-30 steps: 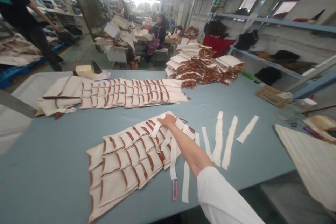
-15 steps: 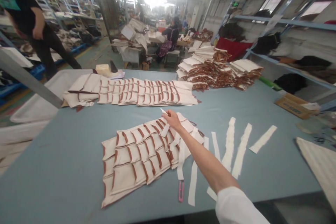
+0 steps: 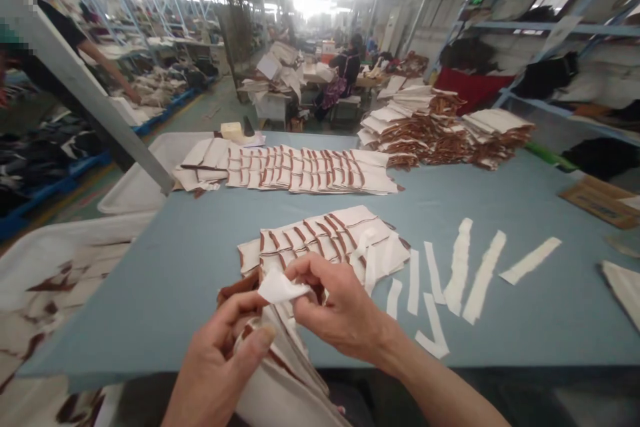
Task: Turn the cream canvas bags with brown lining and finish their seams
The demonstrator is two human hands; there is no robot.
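Note:
My left hand (image 3: 225, 347) grips a cream fabric piece (image 3: 285, 383) with brown edging, held up at the table's near edge and hanging down toward my lap. Closed fingers of my right hand (image 3: 340, 310) pinch a white strip (image 3: 281, 288), which lies folded over at the upper part of that piece, between both hands. Behind my hands rests an overlapping row of cream pieces with brown edges (image 3: 305, 233). White strips (image 3: 370, 267) lie across the right end of this row. My right fingertips are partly hidden.
More white strips (image 3: 459, 267) lie on the blue-grey table (image 3: 200, 233) at right. A second row of pieces (image 3: 310, 170) and tall fabric stacks (image 3: 425, 123) line the far side. White bins (image 3: 125, 227) stand at left beside a slanted metal post (image 3: 100, 87). Other people are farther off.
My right hand has drawn back from above the row toward me with a white strip. My left hand has entered view with a cream piece. The view has turned left.

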